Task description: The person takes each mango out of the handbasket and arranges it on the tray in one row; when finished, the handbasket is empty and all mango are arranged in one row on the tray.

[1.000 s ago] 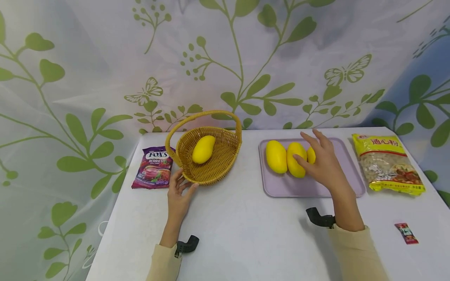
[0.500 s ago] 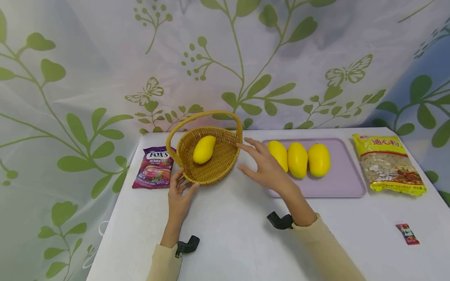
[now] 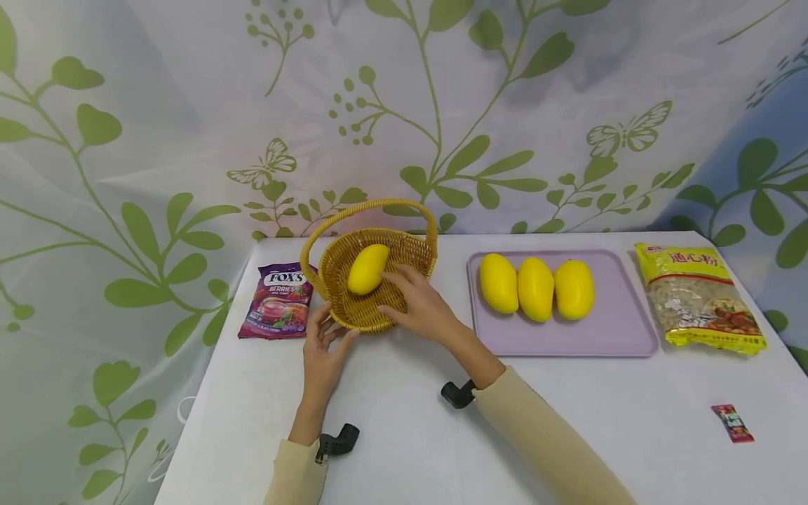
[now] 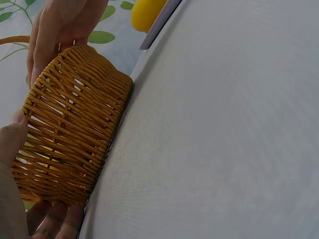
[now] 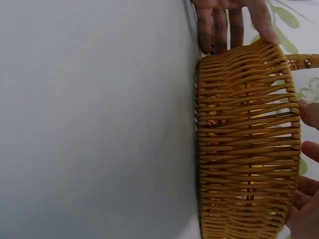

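Note:
A wicker basket [image 3: 404, 308] with an arched handle stands at the back left of the table, a yellow mango [image 3: 368, 269] lying inside it. My left hand [image 3: 323, 358] holds the basket's front-left side; in the left wrist view the thumb lies at the rim and the fingers against the wall. Over the basket's right side reaches my right hand [image 3: 421, 303], fingers spread and nothing gripped. Its fingertips are close to the mango; whether they touch it I cannot tell. Three more mangoes [image 3: 536, 290] sit side by side on a lilac tray [image 3: 568, 340].
Left of the basket lies a purple candy bag [image 3: 275, 301]. A yellow-topped food packet [image 3: 701, 298] lies right of the tray, with a small red wrapped candy [image 3: 733, 423] nearer the front. Behind the white table [image 3: 404, 435] hangs a leaf-patterned curtain [image 3: 353, 133].
My right hand has moved left from the mangoes on the tray to inside the basket's right side. The left hand and the basket have stayed in place.

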The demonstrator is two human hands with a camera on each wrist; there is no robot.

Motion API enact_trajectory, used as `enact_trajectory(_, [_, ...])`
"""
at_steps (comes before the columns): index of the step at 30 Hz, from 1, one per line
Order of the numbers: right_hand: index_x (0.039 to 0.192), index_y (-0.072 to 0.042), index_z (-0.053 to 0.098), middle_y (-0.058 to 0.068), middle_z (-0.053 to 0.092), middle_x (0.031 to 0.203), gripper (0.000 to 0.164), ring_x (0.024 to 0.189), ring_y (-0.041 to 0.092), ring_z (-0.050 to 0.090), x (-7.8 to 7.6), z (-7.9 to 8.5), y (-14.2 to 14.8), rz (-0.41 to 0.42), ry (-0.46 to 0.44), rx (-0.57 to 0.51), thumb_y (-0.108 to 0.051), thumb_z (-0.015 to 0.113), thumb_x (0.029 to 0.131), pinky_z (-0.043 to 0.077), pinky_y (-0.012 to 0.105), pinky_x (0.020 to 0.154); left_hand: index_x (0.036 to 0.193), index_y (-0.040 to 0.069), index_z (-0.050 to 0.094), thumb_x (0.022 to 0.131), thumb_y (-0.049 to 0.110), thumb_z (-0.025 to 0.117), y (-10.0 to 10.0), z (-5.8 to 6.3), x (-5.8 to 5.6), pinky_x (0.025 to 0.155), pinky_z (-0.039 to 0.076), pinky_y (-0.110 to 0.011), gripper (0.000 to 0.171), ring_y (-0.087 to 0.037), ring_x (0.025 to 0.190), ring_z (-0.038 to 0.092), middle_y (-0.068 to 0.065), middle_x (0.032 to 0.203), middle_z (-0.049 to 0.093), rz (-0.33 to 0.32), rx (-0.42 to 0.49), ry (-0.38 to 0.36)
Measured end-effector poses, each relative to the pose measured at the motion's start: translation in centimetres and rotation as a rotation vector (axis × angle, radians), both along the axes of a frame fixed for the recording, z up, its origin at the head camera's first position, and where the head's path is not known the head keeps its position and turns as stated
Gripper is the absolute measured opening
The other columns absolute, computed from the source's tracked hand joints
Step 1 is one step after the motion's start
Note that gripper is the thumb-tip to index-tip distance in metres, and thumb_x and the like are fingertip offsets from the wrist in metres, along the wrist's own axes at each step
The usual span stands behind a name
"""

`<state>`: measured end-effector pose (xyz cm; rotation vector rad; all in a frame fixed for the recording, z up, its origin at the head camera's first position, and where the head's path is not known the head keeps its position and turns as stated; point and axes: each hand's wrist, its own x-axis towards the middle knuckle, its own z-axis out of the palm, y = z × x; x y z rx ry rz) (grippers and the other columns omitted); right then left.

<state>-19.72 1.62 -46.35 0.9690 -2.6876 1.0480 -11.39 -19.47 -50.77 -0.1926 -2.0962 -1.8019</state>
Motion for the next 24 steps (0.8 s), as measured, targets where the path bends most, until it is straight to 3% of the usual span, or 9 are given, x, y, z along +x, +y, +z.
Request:
enact_trajectory(9, [0.147,-0.016,0.044,0.017,0.032,0.155,0.068,0.14,0.033,0.039,-2.4,0.8,-2.5,-0.031,-0.073,0.171,-0.045,0.068,0.09,0.05,0.05,0.104,0.14,-0.013,0.035,0.084,-0.004,0.072,-0.1,0.1,-0.1,0.096,0.046,-0.063,0.067,-0.054,0.124,0.047,-0.036,0.14,0.039,0.011,-0.01,-0.001])
enact_trajectory(17, [0.153,-0.034,0.032,0.01,0.022,0.161,0.075,0.139,0.038,0.039,-3.8,0.5,-3.9,-0.029,-0.124,0.293,-0.058,0.062,0.088,0.057,0.052,0.09,0.14,-0.013,0.035,0.084,-0.005,0.072,-0.2,0.0,-0.1,0.096,0.047,-0.061,0.067,-0.053,0.124,0.047,-0.034,0.141,0.039,0.013,-0.01,0.006])
enact_trajectory(21, [0.147,-0.035,0.043,0.006,0.021,0.161,0.067,0.137,0.038,0.041,-4.1,0.3,-4.1,0.011,-0.119,0.325,-0.062,0.06,0.088,0.058,0.048,0.087,0.139,-0.013,0.035,0.084,-0.005,0.072,-0.2,-0.1,-0.1,0.095,0.046,-0.062,0.067,-0.053,0.125,0.047,-0.035,0.14,0.039,0.005,-0.006,0.0])
enact_trajectory(24, [0.138,-0.032,0.052,0.003,0.027,0.158,0.058,0.136,0.035,0.044,-4.4,0.2,-4.3,0.049,-0.112,0.291,-0.058,0.063,0.088,0.056,0.047,0.093,0.139,-0.014,0.034,0.084,-0.005,0.072,-0.2,-0.1,-0.1,0.095,0.046,-0.063,0.067,-0.054,0.125,0.047,-0.035,0.141,0.039,0.002,-0.004,0.0])
